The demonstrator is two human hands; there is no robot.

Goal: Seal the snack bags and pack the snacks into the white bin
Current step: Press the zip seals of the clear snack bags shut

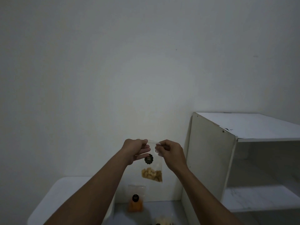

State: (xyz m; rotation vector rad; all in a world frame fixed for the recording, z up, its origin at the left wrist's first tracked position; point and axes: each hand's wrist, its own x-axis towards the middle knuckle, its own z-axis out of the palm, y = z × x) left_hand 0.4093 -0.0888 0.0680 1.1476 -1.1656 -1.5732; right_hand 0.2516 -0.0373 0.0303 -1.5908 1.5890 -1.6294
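A clear snack bag (pixel 152 168) with a black round sticker and pale yellow pieces at its bottom hangs in the air in front of the wall. My left hand (pixel 135 150) pinches its top left corner and my right hand (pixel 168 151) pinches its top right edge. Below it a second bag (pixel 136 202) with orange snacks and the same sticker leans upright against the wall. The white bin (pixel 53 198) sits at the lower left, partly behind my left forearm. More pale snacks (pixel 162 220) show at the bottom edge.
A white open shelf unit (pixel 243 127) stands at the right, its side panel close to my right hand. A plain white wall fills the upper view. The grey surface (pixel 162 208) lies between bin and shelf.
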